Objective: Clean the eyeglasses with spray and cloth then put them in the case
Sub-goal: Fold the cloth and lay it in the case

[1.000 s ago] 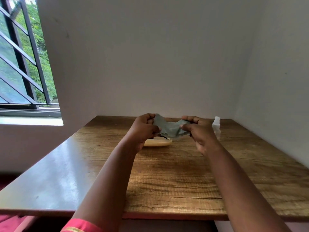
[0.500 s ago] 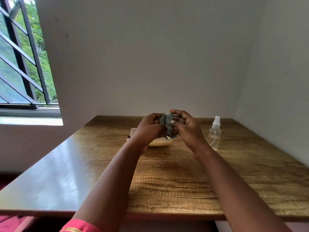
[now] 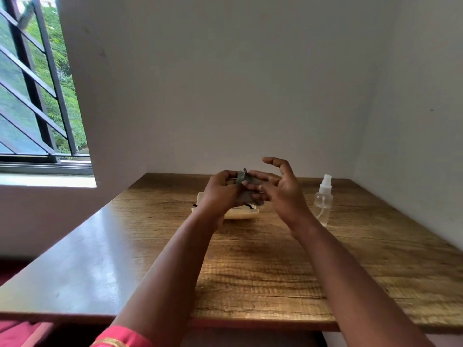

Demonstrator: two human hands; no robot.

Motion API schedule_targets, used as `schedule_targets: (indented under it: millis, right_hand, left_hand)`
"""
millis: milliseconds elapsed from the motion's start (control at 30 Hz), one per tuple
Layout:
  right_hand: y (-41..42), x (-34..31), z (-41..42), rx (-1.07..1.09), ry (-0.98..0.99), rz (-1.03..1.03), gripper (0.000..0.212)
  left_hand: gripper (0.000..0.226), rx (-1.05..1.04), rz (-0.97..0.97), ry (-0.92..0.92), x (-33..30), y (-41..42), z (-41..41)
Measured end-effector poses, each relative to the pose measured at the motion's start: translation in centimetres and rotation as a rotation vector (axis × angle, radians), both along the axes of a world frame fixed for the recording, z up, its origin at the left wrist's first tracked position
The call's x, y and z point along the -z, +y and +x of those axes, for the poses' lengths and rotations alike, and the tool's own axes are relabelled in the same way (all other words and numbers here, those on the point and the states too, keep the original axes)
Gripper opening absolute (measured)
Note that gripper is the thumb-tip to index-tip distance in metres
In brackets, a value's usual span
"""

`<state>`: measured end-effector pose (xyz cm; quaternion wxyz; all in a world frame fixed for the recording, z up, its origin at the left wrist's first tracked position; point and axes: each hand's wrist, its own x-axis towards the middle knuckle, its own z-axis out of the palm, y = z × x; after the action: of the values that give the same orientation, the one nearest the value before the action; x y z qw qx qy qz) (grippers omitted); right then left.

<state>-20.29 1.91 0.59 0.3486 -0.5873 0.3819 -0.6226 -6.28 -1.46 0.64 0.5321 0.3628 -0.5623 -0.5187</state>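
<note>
A grey cleaning cloth (image 3: 244, 194) is bunched between my two hands above the table. My left hand (image 3: 220, 194) is shut on the cloth. My right hand (image 3: 280, 189) touches the cloth with its lower fingers while its index finger and thumb are spread upward. Under the hands lies a cream eyeglass case (image 3: 240, 214), open, with dark eyeglasses (image 3: 246, 206) partly visible inside it. Most of the glasses are hidden by my hands. A clear spray bottle (image 3: 323, 200) with a white nozzle stands upright to the right of my right hand.
The wooden table (image 3: 275, 271) runs into a corner of white walls at the back and right. A barred window (image 3: 37, 96) is on the left. The table's near edge lies just ahead of my elbows.
The cloth went from stretched between both hands to folded into a small bundle. My right hand moved left toward my left hand, and its fingers have now spread open.
</note>
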Motion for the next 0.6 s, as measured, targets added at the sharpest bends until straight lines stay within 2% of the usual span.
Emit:
schedule_targets:
  millis: [67, 133, 200, 333, 433, 533, 600]
  right_hand:
    - [-0.8, 0.3, -0.6, 0.264, 0.038, -0.029, 0.038]
    - [-1.5, 0.7, -1.3, 0.397, 0.056, 0.021, 0.029]
    - [-1.6, 0.8, -1.4, 0.329, -0.005, 0.166, 0.023]
    - [-1.3, 0.4, -1.1, 0.009, -0.163, 0.424, 0.029]
    - [-1.3, 0.2, -1.3, -0.074, -0.228, 0.45, 0.015]
    - [-1.2, 0.1, -1.3, -0.04, -0.209, 0.405, 0.002]
    - [-1.2, 0.0, -1.4, -0.009, -0.215, 0.352, 0.006]
  left_hand:
    - [0.015, -0.041, 0.013, 0.003, 0.0, -0.4, -0.1]
    - [0.014, -0.056, 0.039, 0.038, -0.1, -0.6, -0.1]
    - [0.015, -0.033, 0.061, 0.089, -0.3, -0.5, -0.1]
    - [0.014, 0.021, 0.097, 0.162, -0.5, -0.3, -0.2]
    - [0.015, 0.042, 0.128, 0.18, -0.6, -0.2, -0.2]
    - [0.01, 0.033, 0.166, 0.172, -0.8, -0.1, -0.2]
    - [0.01, 0.019, 0.167, 0.155, -1.0, 0.1, 0.0]
